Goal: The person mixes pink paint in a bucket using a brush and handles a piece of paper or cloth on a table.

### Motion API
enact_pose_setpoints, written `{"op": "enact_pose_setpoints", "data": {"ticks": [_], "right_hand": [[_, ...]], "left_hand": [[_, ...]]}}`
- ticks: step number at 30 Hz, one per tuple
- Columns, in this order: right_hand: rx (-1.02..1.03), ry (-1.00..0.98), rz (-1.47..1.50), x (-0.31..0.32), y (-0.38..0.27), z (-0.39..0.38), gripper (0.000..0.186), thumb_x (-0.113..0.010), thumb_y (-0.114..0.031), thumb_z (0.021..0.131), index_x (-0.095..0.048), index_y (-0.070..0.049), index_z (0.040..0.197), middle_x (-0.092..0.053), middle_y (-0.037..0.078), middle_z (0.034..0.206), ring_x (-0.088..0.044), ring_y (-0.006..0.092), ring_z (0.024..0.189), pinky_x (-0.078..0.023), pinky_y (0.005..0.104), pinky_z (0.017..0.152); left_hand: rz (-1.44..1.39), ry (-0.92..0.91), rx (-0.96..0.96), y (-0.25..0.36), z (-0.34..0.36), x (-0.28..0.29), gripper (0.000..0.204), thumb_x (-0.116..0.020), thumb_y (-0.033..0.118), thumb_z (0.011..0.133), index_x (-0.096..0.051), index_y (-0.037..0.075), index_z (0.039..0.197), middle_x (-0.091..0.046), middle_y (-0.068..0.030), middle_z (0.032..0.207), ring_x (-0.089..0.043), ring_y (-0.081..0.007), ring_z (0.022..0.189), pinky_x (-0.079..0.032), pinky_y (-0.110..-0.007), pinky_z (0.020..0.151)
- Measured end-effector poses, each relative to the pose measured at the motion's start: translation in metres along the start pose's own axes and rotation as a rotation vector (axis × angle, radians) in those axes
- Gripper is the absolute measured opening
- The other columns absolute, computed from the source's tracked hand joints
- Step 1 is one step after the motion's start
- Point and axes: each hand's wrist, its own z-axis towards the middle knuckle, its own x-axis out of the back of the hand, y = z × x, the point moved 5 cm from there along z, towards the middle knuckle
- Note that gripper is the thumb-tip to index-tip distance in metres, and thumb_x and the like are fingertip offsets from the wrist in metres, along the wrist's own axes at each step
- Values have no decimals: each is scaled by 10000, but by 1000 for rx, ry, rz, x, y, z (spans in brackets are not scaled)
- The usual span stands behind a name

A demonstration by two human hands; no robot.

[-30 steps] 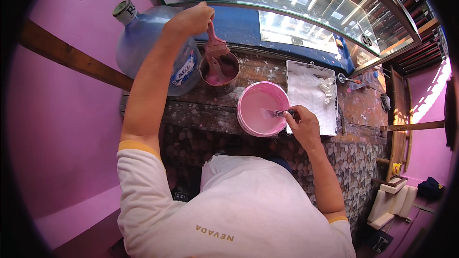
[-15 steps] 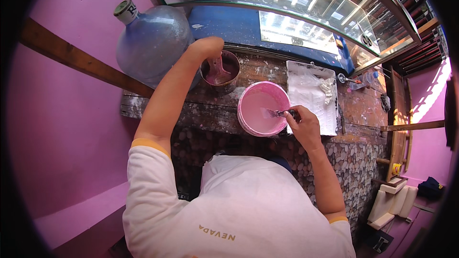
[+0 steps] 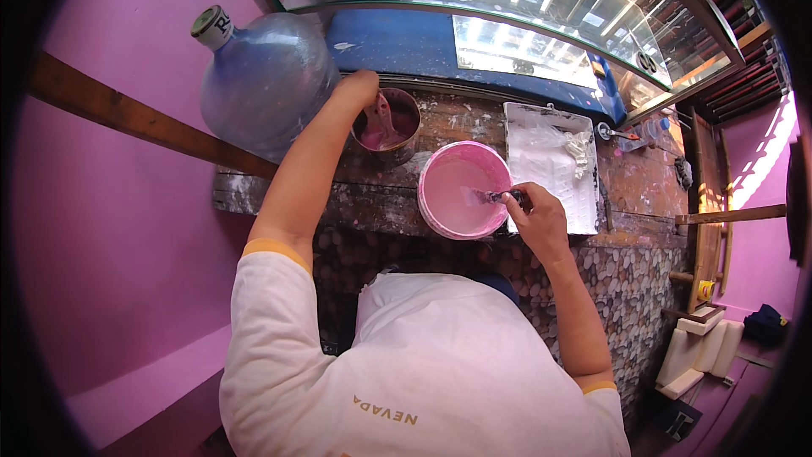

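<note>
Left hand [image 3: 359, 85] moved onto brown pot [image 3: 389, 125]; brush [image 3: 486, 196] bristles submerged.

Bucket [image 3: 433, 218]: pink plastic, holding smooth, wet-glossy pink paint. Pot [image 3: 404, 137]: dull brown, paint-smeared inside. Jug [image 3: 264, 85]: translucent blue plastic, lightly dusty sheen. Tray [image 3: 582, 171]: white, lined with crinkled glossy plastic film. Ledge [image 3: 372, 195]: rough, worn surface, spattered with dried paint. Wall face [image 3: 609, 279]: pebbled stone, bumpy and matt. Rail [image 3: 118, 114]: brown wood, smooth. Counter [image 3: 541, 8]: clear reflective glass. Shirt [image 3: 423, 372]: white matt cloth.
</note>
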Motion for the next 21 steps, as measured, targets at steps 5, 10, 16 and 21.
{"op": "enact_pose_setpoints", "data": {"ticks": [5, 10, 16, 21], "right_hand": [[-29, 15, 0, 2, 6, -1, 244, -738, -277, 869, -714, -59, 975, -694, 115, 820, -662, 260, 674, -530, 369, 664], [-3, 9, -12, -1, 8, 0, 244, -739, -277, 872, -713, -55, 971, -692, 117, 811, -659, 263, 668, -529, 368, 661], [-3, -10, -32, -2, 4, 5, 241, -731, -276, 876, -709, -56, 972, -696, 112, 827, -668, 274, 695, -531, 370, 673], [36, 10, -56, -5, 3, 9, 228, -730, -264, 871, -704, -62, 973, -697, 101, 852, -676, 266, 727, -532, 363, 684]], "left_hand": [[-226, -84, 15, 14, -23, 19, 272, -735, 85, 781, -724, -19, 1032, -693, -271, 1102, -679, -415, 1052, -553, -482, 868], [-96, 83, -110, 13, -40, 47, 333, -689, 52, 836, -622, 0, 1159, -710, -213, 991, -699, -383, 937, -546, -466, 774], [-39, 191, -167, 21, -69, 87, 168, -628, 40, 866, -628, -29, 1019, -698, -244, 1007, -683, -410, 966, -541, -487, 810], [-194, 263, -127, 32, -107, 128, 239, -590, 66, 917, -607, -15, 1141, -704, -233, 1010, -693, -389, 957, -547, -479, 804]]}}
